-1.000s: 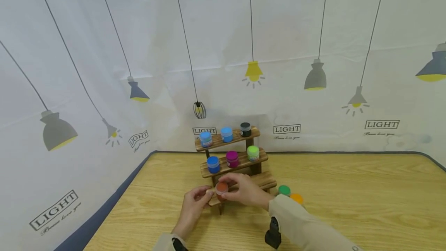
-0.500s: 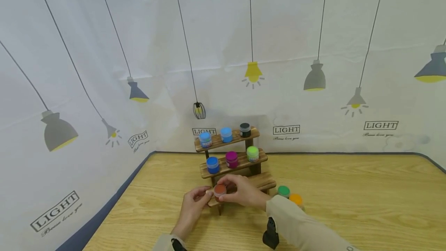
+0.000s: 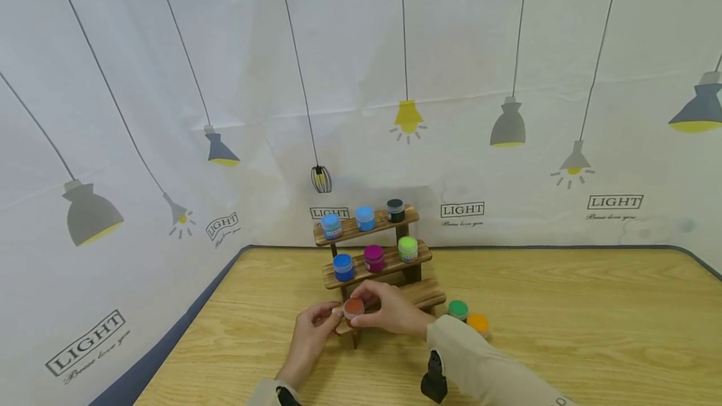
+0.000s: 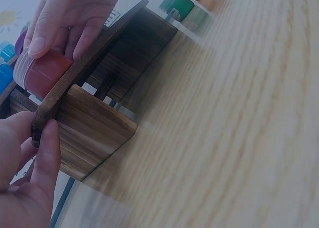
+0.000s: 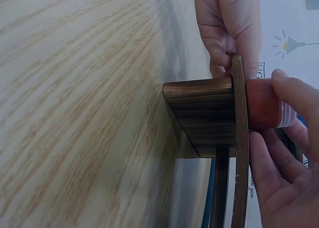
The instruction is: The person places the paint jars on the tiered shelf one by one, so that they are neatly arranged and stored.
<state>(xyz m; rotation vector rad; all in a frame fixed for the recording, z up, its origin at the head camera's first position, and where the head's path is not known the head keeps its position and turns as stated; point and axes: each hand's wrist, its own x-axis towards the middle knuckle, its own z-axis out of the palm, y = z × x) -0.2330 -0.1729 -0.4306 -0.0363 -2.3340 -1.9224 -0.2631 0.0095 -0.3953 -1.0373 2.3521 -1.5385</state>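
A three-tier wooden stand (image 3: 420, 294) holds small paint jars. On the left part of its lowest shelf sits a brown-red paint jar (image 3: 353, 307) with a clear-rimmed lid. My right hand (image 3: 389, 309) grips that jar between thumb and fingers; in the right wrist view the jar's base (image 5: 261, 103) meets the shelf board. My left hand (image 3: 311, 331) pinches the left end of the same shelf, thumb above and fingers below, as the left wrist view shows at the shelf end (image 4: 42, 115).
Light blue (image 3: 331, 226) and black jars (image 3: 395, 210) stand on the top shelf. Blue (image 3: 343, 267), purple (image 3: 373, 258) and lime jars (image 3: 408, 249) fill the middle one. Green (image 3: 458, 310) and orange jars (image 3: 478, 324) stand on the table right of the stand. A printed cloth backdrop (image 3: 462, 161) rises behind.
The right hand has shifted the brown-red jar slightly left along the lowest shelf, toward the left hand. My left hand keeps its pinch on the shelf end.
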